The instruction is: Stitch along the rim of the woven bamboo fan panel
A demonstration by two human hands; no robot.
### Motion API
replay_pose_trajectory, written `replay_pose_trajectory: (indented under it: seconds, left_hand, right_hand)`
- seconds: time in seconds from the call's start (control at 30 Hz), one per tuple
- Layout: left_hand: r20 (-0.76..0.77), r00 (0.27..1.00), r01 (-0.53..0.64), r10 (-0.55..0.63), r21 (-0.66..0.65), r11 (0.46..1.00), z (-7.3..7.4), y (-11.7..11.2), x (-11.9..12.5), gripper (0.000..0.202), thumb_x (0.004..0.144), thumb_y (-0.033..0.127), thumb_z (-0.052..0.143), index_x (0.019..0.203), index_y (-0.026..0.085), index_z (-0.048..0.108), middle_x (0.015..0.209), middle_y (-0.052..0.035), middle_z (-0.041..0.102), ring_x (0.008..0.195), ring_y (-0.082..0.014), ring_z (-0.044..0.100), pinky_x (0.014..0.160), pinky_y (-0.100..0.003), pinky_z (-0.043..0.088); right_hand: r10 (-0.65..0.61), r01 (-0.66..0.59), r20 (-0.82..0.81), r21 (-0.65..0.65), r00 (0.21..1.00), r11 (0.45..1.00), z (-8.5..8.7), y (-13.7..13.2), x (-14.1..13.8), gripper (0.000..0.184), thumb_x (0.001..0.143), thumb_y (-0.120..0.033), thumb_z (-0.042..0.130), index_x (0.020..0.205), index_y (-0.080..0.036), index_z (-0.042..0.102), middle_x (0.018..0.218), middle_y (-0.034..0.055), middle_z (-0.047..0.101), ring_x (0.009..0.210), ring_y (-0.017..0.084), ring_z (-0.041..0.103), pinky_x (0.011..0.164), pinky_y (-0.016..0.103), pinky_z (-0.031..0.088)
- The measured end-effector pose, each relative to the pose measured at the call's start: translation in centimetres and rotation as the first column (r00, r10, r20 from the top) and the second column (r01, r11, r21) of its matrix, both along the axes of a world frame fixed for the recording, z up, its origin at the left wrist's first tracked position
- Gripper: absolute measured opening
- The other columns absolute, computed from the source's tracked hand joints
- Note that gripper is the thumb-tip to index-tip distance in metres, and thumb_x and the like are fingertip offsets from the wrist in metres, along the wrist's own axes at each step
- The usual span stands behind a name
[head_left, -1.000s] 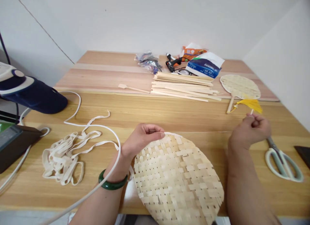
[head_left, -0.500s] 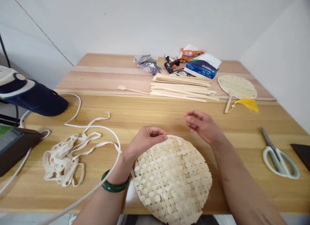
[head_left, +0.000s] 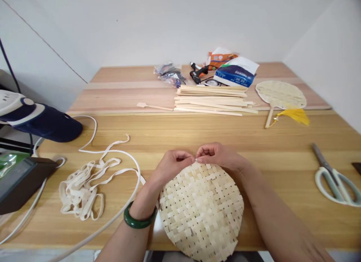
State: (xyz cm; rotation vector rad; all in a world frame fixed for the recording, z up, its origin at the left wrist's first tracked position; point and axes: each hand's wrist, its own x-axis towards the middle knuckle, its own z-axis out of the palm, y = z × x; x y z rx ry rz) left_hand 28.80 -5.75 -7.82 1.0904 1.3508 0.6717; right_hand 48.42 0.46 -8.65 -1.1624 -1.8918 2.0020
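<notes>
Drawn in from the desk's right side a second earlier, the right hand (head_left: 218, 154) now meets the left hand (head_left: 176, 163) at the top of a round woven panel (head_left: 203, 213). Thumb and curled fingers of each pinch its rim, nearly touching; whether the right fingertips also grip thread cannot be told. The panel is held at the middle of the desk's (head_left: 183, 130) near edge, its lower part reaching past it.

Toward the far edge, a blue-and-white packet (head_left: 234, 75) carries pale lettering too small to read, as does an orange packet (head_left: 221, 58) behind it. Beside them lie a glue gun (head_left: 200, 72) and a clear bag (head_left: 170, 73), with pale strips (head_left: 211, 100) in front.

A white cord (head_left: 137, 168) loops close by the left wrist, next to heaped tape (head_left: 80, 190). Scissors (head_left: 334, 183) lie toward the right edge; a handled fan (head_left: 280, 94) sits near the far right corner.
</notes>
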Motion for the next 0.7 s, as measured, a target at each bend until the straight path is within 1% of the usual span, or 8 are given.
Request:
replay_pose_trajectory:
  seconds: [0.1, 0.17, 0.27, 0.37, 0.43, 0.5, 0.57, 0.7]
  left_hand:
    - [0.014, 1.000, -0.017, 0.018, -0.032, 0.999, 0.0, 0.1, 0.0, 0.028, 0.075, 0.042, 0.066, 0.072, 0.015, 0.073, 0.063, 0.0011, 0.064, 0.055, -0.0106, 0.051, 0.052, -0.022, 0.037]
    - [0.032, 0.999, -0.039, 0.040, -0.046, 0.998, 0.0, 0.2, -0.2, 0.033, 0.079, 0.046, 0.063, 0.077, 0.015, 0.075, 0.066, 0.0000, 0.067, 0.058, -0.0123, 0.054, 0.054, -0.022, 0.039]
    - [0.047, 0.996, -0.079, 0.080, -0.025, 0.997, 0.1, 0.5, -0.5, 0.039, 0.084, 0.049, 0.058, 0.089, 0.016, 0.077, 0.082, -0.0037, 0.074, 0.072, -0.0162, 0.062, 0.064, -0.024, 0.045]
    - [0.075, 0.994, -0.076, 0.074, 0.018, 0.997, 0.1, 0.8, -0.9, 0.039, 0.085, 0.048, 0.057, 0.099, 0.018, 0.076, 0.100, -0.0055, 0.075, 0.089, -0.0197, 0.065, 0.076, -0.025, 0.048]
    - [0.081, 0.993, -0.084, 0.081, 0.037, 0.996, 0.0, 0.8, -1.0, 0.040, 0.084, 0.049, 0.059, 0.103, 0.017, 0.075, 0.104, -0.0066, 0.074, 0.097, -0.0220, 0.065, 0.081, -0.027, 0.048]
    - [0.070, 0.991, -0.117, 0.114, 0.047, 0.992, -0.4, 0.9, -1.1, 0.041, 0.083, 0.050, 0.061, 0.101, 0.016, 0.076, 0.104, -0.0079, 0.074, 0.100, -0.0239, 0.064, 0.085, -0.030, 0.049]
    - [0.071, 0.988, -0.143, 0.140, 0.041, 0.989, -0.7, 0.9, -1.2, 0.043, 0.082, 0.051, 0.061, 0.100, 0.015, 0.076, 0.104, -0.0088, 0.074, 0.101, -0.0250, 0.065, 0.085, -0.032, 0.050]
    - [0.047, 0.991, -0.128, 0.127, 0.006, 0.992, -1.1, 0.9, -1.5, 0.047, 0.083, 0.054, 0.058, 0.102, 0.015, 0.076, 0.098, -0.0084, 0.075, 0.093, -0.0251, 0.067, 0.076, -0.031, 0.052]
  right_hand:
    - [0.037, -0.037, 0.043, 0.015, 0.998, 0.999, 0.1, -0.1, 0.2, 0.025, 0.072, -0.042, 0.072, 0.080, -0.019, 0.064, 0.068, -0.0038, 0.051, 0.061, 0.009, 0.041, 0.055, 0.023, 0.030]
    - [0.023, -0.023, 0.022, 0.002, 1.000, 1.000, 0.1, 0.0, 0.6, 0.024, 0.072, -0.040, 0.072, 0.078, -0.019, 0.063, 0.069, -0.0033, 0.052, 0.063, 0.010, 0.042, 0.056, 0.024, 0.031]
    - [-0.059, 0.059, -0.018, 0.003, 0.998, 0.998, 0.3, 0.4, 1.3, 0.023, 0.074, -0.039, 0.072, 0.076, -0.018, 0.062, 0.070, -0.0029, 0.053, 0.065, 0.010, 0.043, 0.058, 0.024, 0.031]
    - [-0.141, 0.142, -0.026, 0.039, 0.990, 0.989, 0.5, 0.8, 2.2, 0.025, 0.074, -0.039, 0.072, 0.075, -0.017, 0.060, 0.069, -0.0031, 0.052, 0.064, 0.009, 0.042, 0.056, 0.024, 0.030]
    - [-0.161, 0.163, -0.040, 0.052, 0.986, 0.985, 0.7, 1.0, 2.6, 0.027, 0.075, -0.041, 0.071, 0.074, -0.016, 0.060, 0.068, -0.0030, 0.051, 0.063, 0.009, 0.042, 0.056, 0.024, 0.030]
    - [-0.162, 0.165, -0.052, 0.053, 0.985, 0.985, 0.7, 1.1, 2.7, 0.030, 0.076, -0.044, 0.069, 0.074, -0.015, 0.060, 0.068, -0.0028, 0.051, 0.062, 0.009, 0.041, 0.055, 0.024, 0.029]
    - [-0.157, 0.159, -0.055, 0.040, 0.986, 0.986, 0.6, 1.1, 2.8, 0.030, 0.076, -0.044, 0.069, 0.074, -0.015, 0.060, 0.068, -0.0026, 0.051, 0.062, 0.009, 0.041, 0.055, 0.024, 0.029]
    - [-0.156, 0.156, -0.051, 0.001, 0.986, 0.988, 0.4, 1.0, 2.8, 0.026, 0.073, -0.039, 0.072, 0.075, -0.016, 0.060, 0.069, -0.0023, 0.053, 0.064, 0.010, 0.043, 0.056, 0.024, 0.030]
